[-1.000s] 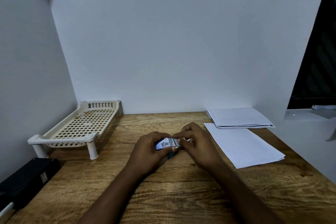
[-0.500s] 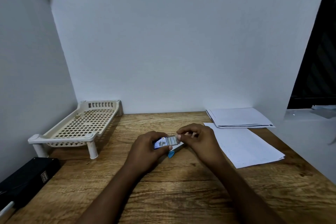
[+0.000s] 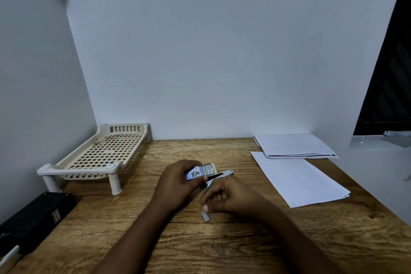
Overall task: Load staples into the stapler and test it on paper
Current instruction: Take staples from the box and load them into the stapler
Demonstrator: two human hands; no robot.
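Observation:
My left hand [image 3: 178, 182] holds a small staple box [image 3: 201, 171] with its tray slid out toward the right, at the middle of the wooden desk. My right hand [image 3: 224, 198] is nearer to me and pinches a short grey strip of staples [image 3: 205, 216] just above the desk. The stapler [image 3: 220, 176] lies between and behind the hands, its white top and dark slot showing, mostly hidden by my fingers. A loose white sheet of paper [image 3: 298, 180] lies to the right.
A cream perforated plastic rack [image 3: 89, 158] stands at the back left. A black box [image 3: 33, 220] sits at the front left edge. A folded stack of papers [image 3: 293, 145] lies at the back right. White walls enclose the desk on three sides.
My right hand has pulled away from the staple box toward me, bringing a strip of staples out with it. The stapler behind the hands has come into sight.

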